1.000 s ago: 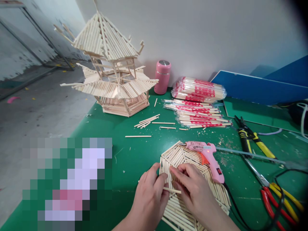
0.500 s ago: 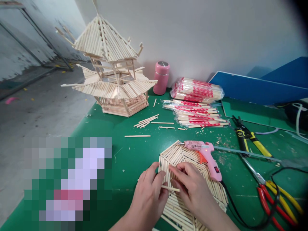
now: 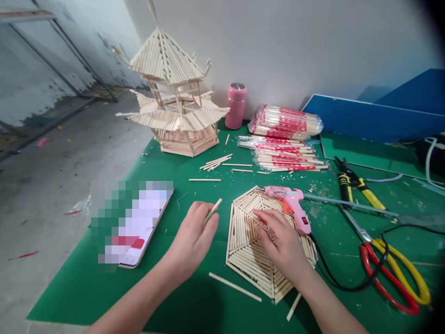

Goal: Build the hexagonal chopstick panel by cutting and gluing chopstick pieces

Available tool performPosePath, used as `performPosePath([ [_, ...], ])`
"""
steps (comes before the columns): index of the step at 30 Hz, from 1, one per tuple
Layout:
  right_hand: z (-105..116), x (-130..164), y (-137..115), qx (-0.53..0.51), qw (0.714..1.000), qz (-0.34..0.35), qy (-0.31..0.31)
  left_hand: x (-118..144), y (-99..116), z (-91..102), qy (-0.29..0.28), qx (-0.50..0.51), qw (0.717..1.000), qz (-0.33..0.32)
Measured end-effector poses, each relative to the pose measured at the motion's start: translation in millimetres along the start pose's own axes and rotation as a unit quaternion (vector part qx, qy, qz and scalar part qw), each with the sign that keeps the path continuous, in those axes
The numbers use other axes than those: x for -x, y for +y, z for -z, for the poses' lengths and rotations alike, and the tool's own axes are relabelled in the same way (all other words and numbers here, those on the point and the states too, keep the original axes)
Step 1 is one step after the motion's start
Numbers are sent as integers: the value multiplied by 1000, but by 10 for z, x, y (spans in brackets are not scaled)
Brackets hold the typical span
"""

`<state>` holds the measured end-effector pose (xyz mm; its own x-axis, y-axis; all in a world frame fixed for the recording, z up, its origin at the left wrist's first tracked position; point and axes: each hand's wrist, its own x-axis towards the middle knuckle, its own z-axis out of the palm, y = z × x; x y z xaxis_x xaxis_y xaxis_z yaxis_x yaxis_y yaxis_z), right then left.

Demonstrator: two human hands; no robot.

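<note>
My left hand [image 3: 196, 236] is closed on a short wooden stick [image 3: 214, 207], raised above the green table to the left of a flat many-sided panel [image 3: 239, 246] built from wooden sticks. Over that panel is my right hand [image 3: 283, 243], its thumb and forefinger apart and nothing visible between them; whether it touches the panel I cannot tell. A pink hot glue gun [image 3: 295, 204] lies on the panel's upper right part, its nozzle near the top corner. One loose stick [image 3: 234, 286] rests on the table below the panel, and another [image 3: 294, 307] lies by my right forearm.
A stick-built pagoda model [image 3: 184, 118] stands at the back left beside a pink flask [image 3: 236, 106]. Wrapped chopsticks [image 3: 287, 123] lie behind the panel. Yellow-black pliers [image 3: 358, 185] and red-yellow-handled scissors [image 3: 389, 269] lie right, near the glue gun's cord [image 3: 333, 276]. A phone [image 3: 153, 227] lies left.
My left hand has moved left, off the panel, with the short stick in it. My right hand stays over the panel with its fingers further apart. The view has shifted slightly.
</note>
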<state>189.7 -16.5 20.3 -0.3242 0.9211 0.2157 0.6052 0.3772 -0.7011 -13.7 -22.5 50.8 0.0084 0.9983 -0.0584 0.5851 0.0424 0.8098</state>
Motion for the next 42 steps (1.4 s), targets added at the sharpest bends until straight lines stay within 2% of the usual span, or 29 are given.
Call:
performPosePath([
  [1,11,9,-18,-14,1000,-5,9,3,20,38,-23,67,996,48],
  [3,25,15,-75,-50,998,-17,19,7,52,52,-60,204,968,130],
  [6,8,-30,-203,-123,991,-52,10,1,116,-25,-98,324,922,190],
  [8,-34,-99,-295,-199,976,-83,-16,-3,178,-88,-140,336,913,185],
  [12,-145,-255,-430,-329,934,-121,-63,11,289,-132,-221,314,913,139],
  [15,-151,-327,-464,-321,939,-107,-56,42,311,-104,-230,277,924,128],
  [18,-7,-332,-360,-239,967,-84,-24,86,252,-68,-195,229,943,140],
  [20,158,-282,-175,-139,985,-93,40,120,158,-50,-146,188,963,125],
  [22,328,-189,81,-17,982,-139,129,151,37,-40,-78,130,986,73],
  [23,399,-133,215,52,970,-156,179,163,-24,-38,-47,98,993,51],
  [25,492,-26,447,129,955,-186,193,174,-126,-46,-10,50,999,16],
  [27,517,46,589,92,957,-231,148,165,-187,-65,10,31,999,-6],
  [30,479,58,643,56,960,-262,77,127,-215,-103,34,24,999,-28],
  [33,454,8,641,126,954,-267,58,94,-234,-138,59,18,996,-65],
  [35,470,-16,643,128,950,-280,57,86,-264,-155,67,16,993,-95],
  [39,558,-22,571,-26,943,-321,79,86,-337,-162,75,9,988,-133],
  [42,610,-20,425,-179,927,-325,58,80,-373,-142,80,5,988,-134],
])
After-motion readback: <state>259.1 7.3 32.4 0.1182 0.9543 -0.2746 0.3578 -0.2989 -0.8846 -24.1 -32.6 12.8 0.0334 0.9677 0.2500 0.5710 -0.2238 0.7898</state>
